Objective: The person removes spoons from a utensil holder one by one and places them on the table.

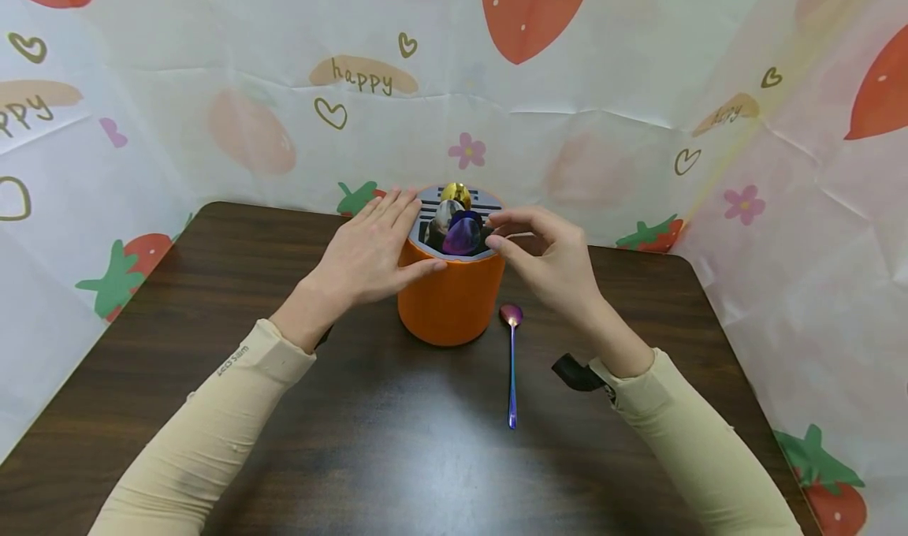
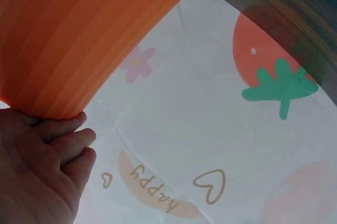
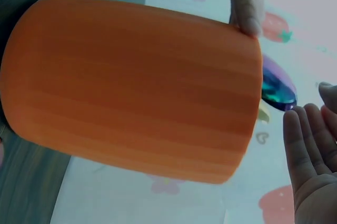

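An orange cylindrical holder (image 1: 450, 307) stands upright on the table, topped by a grey slotted lid (image 1: 489, 197). Rounded spoon bowls stick up through it: a gold one (image 1: 457, 195), a silver one (image 1: 447, 214) and a purple-blue one (image 1: 461, 236). My left hand (image 1: 372, 252) rests on the holder's left rim, fingers extended toward the back and thumb along the front. On the right side, my right hand (image 1: 549, 256) hovers at the rim with thumb and fingers apart. In the right wrist view, its fingertips (image 3: 299, 116) are close to the purple-blue spoon bowl (image 3: 279, 84).
A rainbow-coloured spoon (image 1: 512, 370) lies on the dark wooden table (image 1: 355, 457), in front and to the right of the holder, bowl pointing away from me. A printed sheet (image 1: 603, 87) with strawberries and hearts hangs behind and beside the table.
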The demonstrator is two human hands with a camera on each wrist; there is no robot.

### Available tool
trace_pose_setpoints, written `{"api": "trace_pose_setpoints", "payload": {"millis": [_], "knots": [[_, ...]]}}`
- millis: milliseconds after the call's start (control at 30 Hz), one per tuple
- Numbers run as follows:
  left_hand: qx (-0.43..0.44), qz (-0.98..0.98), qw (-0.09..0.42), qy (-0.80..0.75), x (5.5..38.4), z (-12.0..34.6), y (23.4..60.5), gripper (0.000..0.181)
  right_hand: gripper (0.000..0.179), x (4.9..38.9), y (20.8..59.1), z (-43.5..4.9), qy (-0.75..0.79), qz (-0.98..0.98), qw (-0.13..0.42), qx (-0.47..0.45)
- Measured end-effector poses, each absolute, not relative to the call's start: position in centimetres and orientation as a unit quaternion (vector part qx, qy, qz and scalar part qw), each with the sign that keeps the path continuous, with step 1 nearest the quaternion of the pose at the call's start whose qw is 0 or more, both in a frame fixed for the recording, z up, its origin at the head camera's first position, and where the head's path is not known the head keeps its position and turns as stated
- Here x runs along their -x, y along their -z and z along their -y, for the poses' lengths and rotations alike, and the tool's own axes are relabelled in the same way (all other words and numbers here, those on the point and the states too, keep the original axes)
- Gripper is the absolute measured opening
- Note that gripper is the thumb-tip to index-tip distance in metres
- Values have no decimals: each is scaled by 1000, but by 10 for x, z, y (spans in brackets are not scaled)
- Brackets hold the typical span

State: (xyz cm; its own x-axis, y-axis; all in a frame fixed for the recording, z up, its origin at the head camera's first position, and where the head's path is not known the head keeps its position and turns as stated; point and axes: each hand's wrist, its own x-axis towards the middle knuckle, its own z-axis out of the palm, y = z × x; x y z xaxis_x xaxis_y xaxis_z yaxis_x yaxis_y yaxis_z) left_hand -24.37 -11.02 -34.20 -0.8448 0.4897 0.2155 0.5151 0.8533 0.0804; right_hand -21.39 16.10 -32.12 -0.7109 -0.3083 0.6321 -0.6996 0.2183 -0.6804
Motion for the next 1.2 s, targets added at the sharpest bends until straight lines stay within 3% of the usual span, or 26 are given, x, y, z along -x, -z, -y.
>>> {"api": "trace_pose_setpoints", "payload": {"millis": [500, 1200], "knots": [[263, 957, 100, 73, 244, 112, 342, 100, 24, 226, 324, -140, -507, 768, 215, -327], [265, 956, 102, 71, 245, 111, 344, 102, 18, 234, 322, -135, -515, 791, 143, -297]]}}
